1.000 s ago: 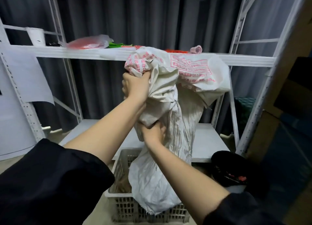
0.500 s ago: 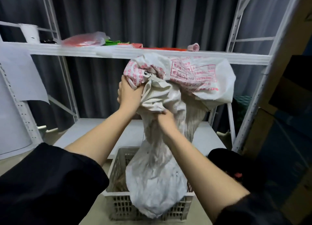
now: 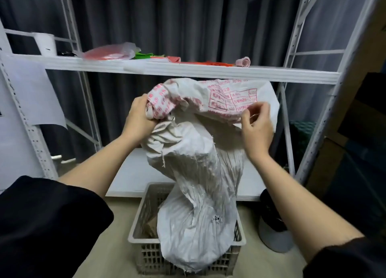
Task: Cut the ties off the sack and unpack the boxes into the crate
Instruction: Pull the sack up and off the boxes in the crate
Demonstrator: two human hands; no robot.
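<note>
Head view: we hold the sack [image 3: 194,173] upended over the crate [image 3: 137,231]. Left hand [image 3: 139,119] grips bunched cloth; right hand [image 3: 255,129] pinches the printed edge. Brown boxes [image 3: 150,227] partly inside; emptying seemingly unfinished; no ties visible.

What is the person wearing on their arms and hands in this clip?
Both hands, left hand and right hand, are bare: no gloves, rings or watch visible. Forearms are bare too. Loose black sleeves are pushed up near the elbows on both arms.
</note>
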